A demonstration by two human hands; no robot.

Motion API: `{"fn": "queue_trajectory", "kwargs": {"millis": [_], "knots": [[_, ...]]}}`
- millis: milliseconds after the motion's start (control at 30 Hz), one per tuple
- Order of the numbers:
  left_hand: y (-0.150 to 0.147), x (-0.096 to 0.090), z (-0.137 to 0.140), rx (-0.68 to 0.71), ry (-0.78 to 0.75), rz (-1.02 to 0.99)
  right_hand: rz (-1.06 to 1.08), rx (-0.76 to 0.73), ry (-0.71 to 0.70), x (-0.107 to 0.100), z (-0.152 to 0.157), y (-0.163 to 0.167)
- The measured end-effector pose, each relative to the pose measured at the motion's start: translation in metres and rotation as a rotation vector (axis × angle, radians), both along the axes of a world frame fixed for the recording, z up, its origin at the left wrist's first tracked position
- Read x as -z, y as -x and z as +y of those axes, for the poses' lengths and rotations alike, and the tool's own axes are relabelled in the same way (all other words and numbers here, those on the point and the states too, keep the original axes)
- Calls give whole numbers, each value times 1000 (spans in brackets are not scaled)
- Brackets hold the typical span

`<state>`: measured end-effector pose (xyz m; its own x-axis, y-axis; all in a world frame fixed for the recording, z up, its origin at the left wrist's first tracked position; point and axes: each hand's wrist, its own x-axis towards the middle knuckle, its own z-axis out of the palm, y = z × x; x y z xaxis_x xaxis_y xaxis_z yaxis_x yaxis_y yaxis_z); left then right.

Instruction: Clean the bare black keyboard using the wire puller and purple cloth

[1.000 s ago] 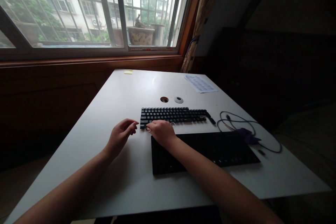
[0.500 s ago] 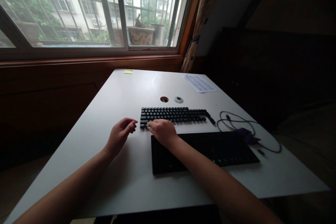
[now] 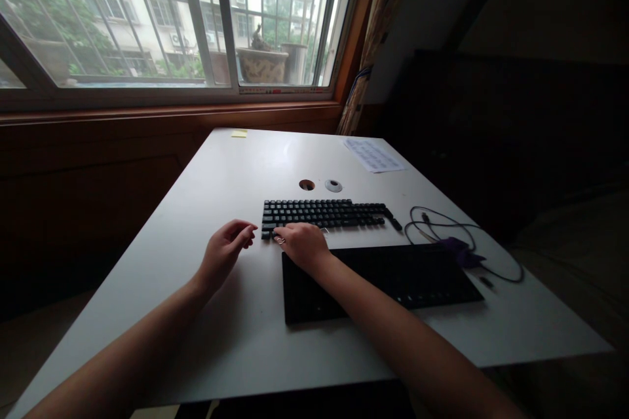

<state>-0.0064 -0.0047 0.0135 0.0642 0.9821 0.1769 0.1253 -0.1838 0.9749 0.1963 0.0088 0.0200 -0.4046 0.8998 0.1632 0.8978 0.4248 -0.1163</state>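
Note:
Rows of loose black keycaps [image 3: 307, 211], set out in a keyboard layout, lie across the middle of the table. My left hand [image 3: 230, 243] rests just left of them, its fingers curled in and nothing visible between them. Over the lower left keycaps is my right hand [image 3: 303, 243], wearing a ring, with fingers bent down and together; whatever they grip is hidden. A small pale outline [image 3: 325, 230] shows beside its knuckles, too small to name. Below the keycaps sits a black keyboard base [image 3: 393, 281], partly covered by my right wrist and forearm.
A cable [image 3: 506, 278] loops at the right beside a dark purple piece [image 3: 457, 249] and a small dark object [image 3: 486, 282]. Printed paper [image 3: 374, 156] and a yellow note [image 3: 239, 133] lie toward the back. The white table [image 3: 236, 177] has a round hole [image 3: 307, 185].
The view has shifted very slightly. Both hands keep the same places and poses, and no keycap has visibly moved.

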Motion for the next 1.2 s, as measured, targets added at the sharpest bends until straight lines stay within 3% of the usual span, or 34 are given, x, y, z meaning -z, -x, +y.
{"fn": "queue_trajectory", "kwargs": {"millis": [1200], "knots": [[0, 1, 0, 27, 0, -3, 44, 22, -31, 2, -3, 2]]}}
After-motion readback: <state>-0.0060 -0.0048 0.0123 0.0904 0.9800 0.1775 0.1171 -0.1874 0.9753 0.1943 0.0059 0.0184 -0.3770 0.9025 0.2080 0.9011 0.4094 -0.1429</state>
